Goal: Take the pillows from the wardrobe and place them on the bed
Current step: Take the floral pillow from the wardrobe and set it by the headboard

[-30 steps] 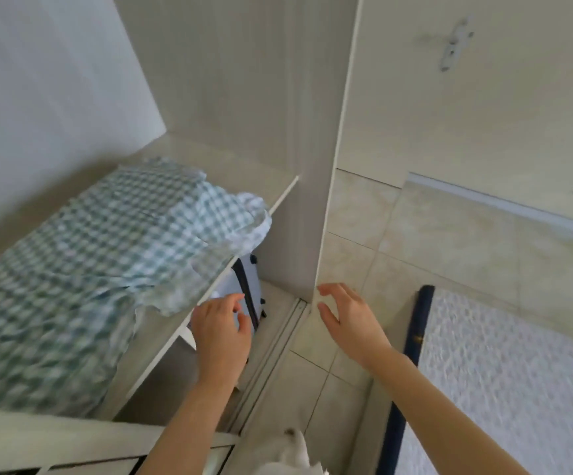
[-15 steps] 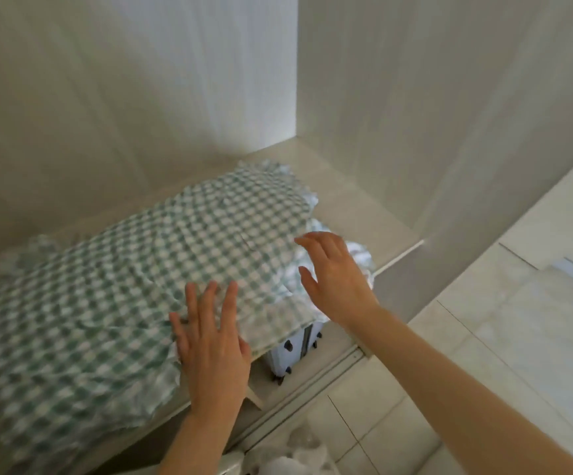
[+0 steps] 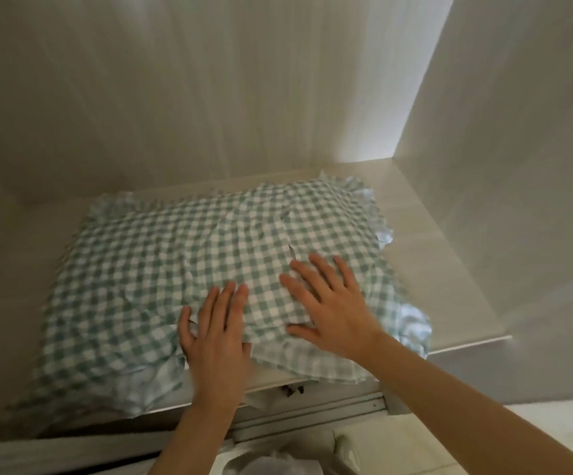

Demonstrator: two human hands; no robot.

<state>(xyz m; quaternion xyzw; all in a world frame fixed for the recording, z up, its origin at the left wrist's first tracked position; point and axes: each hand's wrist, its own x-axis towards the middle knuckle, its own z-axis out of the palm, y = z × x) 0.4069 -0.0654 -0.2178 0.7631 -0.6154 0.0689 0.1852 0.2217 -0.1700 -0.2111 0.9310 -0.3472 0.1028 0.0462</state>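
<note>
The green-checked pillow (image 3: 209, 269) lies flat on the wardrobe shelf (image 3: 442, 296), its near frilled edge overhanging the shelf lip. The left hand (image 3: 214, 332) and right hand (image 3: 329, 303) are laid on its near part, fingers spread and straight, nothing gripped. If only loose cover fabric is gathered, the pillow may sag, slip, or be dragged down onto the floor (image 3: 552, 419).

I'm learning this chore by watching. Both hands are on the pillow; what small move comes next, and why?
Probably curl the fingers round the pillow's near edge: the left hand and right hand lie flat on top, gripping nothing, and it sits on the shelf.
</note>
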